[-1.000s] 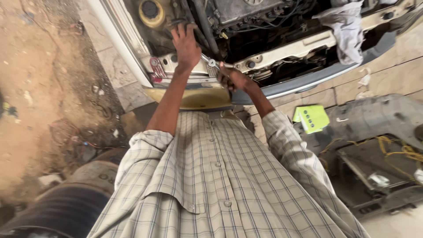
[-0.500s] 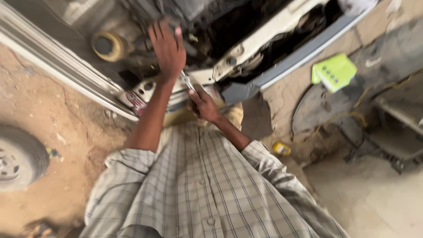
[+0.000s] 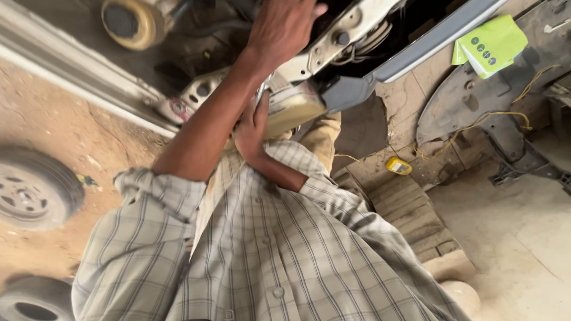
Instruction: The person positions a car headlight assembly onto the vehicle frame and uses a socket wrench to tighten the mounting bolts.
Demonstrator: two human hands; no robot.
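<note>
My left hand (image 3: 282,27) reaches up and lies pressed on the white front panel (image 3: 351,30) of a car's open engine bay, fingers spread, its fingertips cut off by the frame's top edge. Just below it my right hand (image 3: 253,128) is closed around a slim metal wrench (image 3: 262,92), whose shaft points up behind my left forearm toward the panel. A yellowish headlight (image 3: 294,107) sits right beside the right hand. My checked shirt fills the lower half of the view.
A car wheel (image 3: 30,190) lies on the dirt at left, a tyre (image 3: 30,303) at the bottom left. A yellow round cap (image 3: 128,24) shows in the engine bay. At right lie a green box (image 3: 491,44), a small yellow object (image 3: 398,166) and a dark plastic panel (image 3: 470,101) with yellow wire.
The view has swung and closed in on the car's front. My left hand stays on the panel; my right hand with the wrench has drawn in under my left forearm.
</note>
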